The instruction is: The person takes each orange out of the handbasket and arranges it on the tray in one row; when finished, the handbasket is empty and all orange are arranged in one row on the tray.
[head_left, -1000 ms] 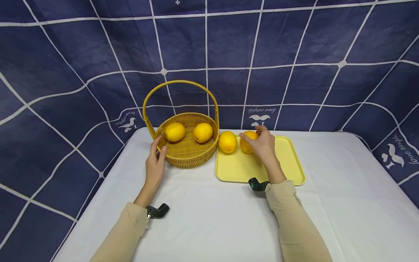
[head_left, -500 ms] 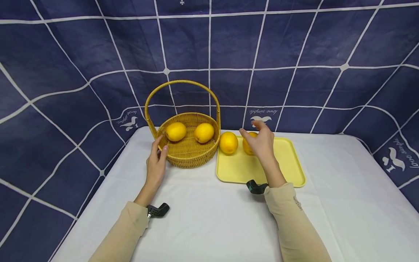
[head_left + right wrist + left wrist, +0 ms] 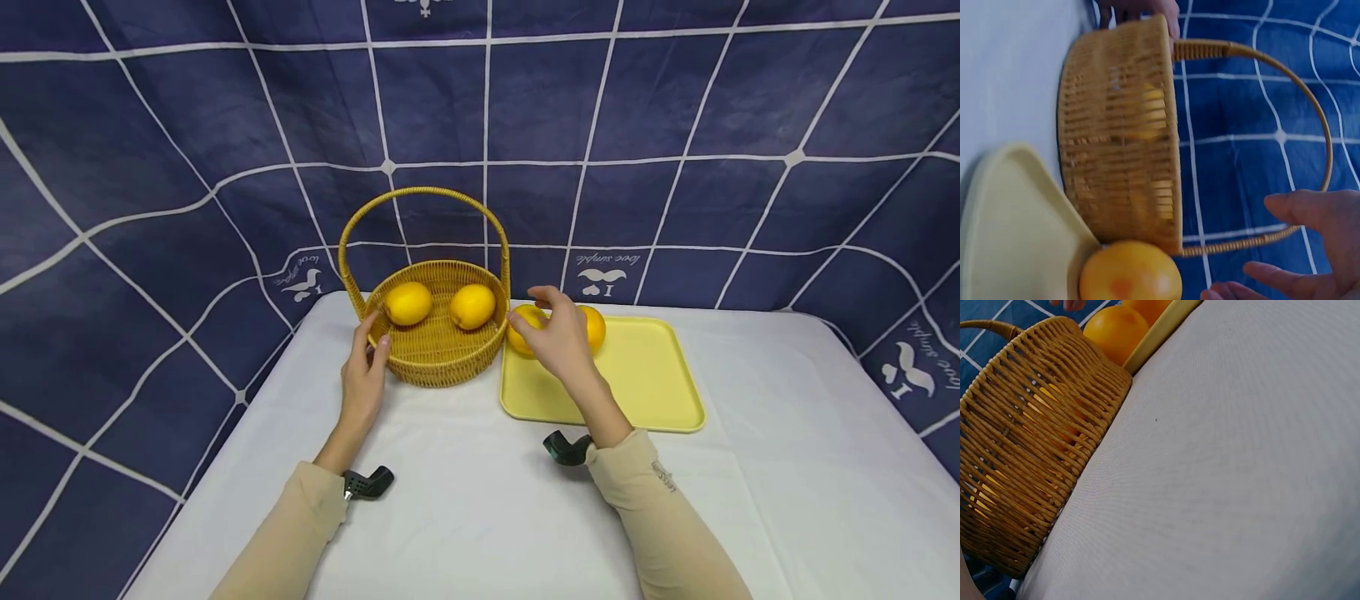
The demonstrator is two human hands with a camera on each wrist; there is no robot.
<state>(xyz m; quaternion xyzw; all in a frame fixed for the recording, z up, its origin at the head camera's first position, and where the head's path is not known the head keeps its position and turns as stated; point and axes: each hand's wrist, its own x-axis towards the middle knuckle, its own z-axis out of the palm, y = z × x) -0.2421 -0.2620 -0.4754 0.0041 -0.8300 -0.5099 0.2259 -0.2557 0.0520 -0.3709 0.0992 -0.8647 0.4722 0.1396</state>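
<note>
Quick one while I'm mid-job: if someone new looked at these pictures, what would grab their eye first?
Probably the tall-handled wicker basket on the white tablecloth, with two lemons inside and the left hand at its left side. Next, the yellow tray to its right, with two oranges in its far-left corner and the right hand at the one nearer the basket. Behind, dark blue cloth with white grid lines.

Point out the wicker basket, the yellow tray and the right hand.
Wicker basket (image 3: 437, 374): head view, front wall.
Yellow tray (image 3: 647, 375): head view, bare surface.
Right hand (image 3: 561, 337): head view, back of hand.
</note>
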